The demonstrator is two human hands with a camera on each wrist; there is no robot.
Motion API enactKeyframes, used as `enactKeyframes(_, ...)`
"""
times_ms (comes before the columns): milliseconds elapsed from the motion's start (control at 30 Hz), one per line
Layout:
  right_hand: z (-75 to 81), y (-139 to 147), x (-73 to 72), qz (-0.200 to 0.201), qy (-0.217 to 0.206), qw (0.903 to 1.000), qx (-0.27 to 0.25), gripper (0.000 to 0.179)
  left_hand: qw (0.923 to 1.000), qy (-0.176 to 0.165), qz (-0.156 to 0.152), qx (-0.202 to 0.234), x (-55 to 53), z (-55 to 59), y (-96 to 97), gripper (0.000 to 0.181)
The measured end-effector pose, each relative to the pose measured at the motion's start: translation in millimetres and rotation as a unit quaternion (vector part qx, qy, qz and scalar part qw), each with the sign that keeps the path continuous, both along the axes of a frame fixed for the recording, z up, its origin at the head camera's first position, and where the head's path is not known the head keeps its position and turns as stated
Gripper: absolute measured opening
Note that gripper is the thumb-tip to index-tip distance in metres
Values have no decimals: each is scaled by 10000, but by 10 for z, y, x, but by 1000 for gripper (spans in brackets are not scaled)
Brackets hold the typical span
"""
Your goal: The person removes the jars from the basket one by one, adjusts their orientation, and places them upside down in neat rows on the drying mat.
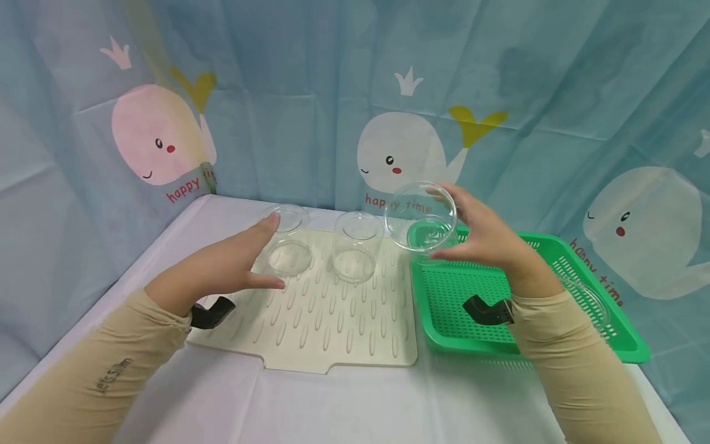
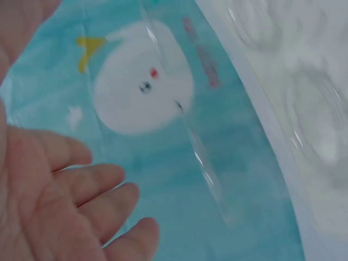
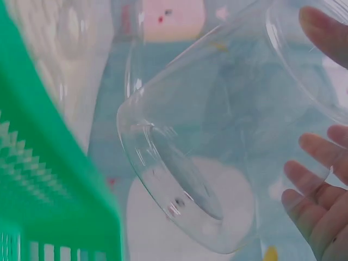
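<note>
My right hand (image 1: 488,237) grips a clear plastic cup (image 1: 407,237) near its rim, thumb on one side and fingers on the other. The cup is tilted, its mouth toward me, above the left end of a green basket (image 1: 444,341). In the right wrist view, the fingers (image 3: 318,190) lie along the see-through wall of this cup. My left hand (image 1: 227,262) has thumb and fingers spread, beside a second clear cup (image 1: 289,256) standing on a cream ridged mat (image 1: 299,345). The left palm is bare in the left wrist view. A third clear cup (image 1: 356,250) stands upright just right of the second.
Inside the basket's right end lies another clear round-rimmed piece (image 1: 590,302), partly behind my right forearm. A white cloth (image 1: 377,407) covers the table. Behind it hangs a blue curtain (image 1: 288,123) with whale prints.
</note>
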State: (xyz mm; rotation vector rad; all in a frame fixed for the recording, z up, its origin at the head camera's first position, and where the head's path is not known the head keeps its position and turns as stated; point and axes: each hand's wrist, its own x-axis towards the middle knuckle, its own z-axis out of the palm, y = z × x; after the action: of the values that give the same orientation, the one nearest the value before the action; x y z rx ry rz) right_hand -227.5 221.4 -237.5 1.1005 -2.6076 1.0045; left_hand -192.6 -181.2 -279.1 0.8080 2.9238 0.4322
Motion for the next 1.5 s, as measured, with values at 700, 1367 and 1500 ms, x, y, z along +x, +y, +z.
enactKeyframes(700,-122,-818,105,653,68,9932,966,100,9695,1727,-232,1724,205,-1,908,109)
enactKeyframes(1367,-69,-922,217,638,1,9861,1531,100,9543,1964,-325,2227,272,-2,984,95)
enactKeyframes(1500,-23,-817,188,555,-40,9893,1350,102,9483,1943,-242,2496,256,4,951,93)
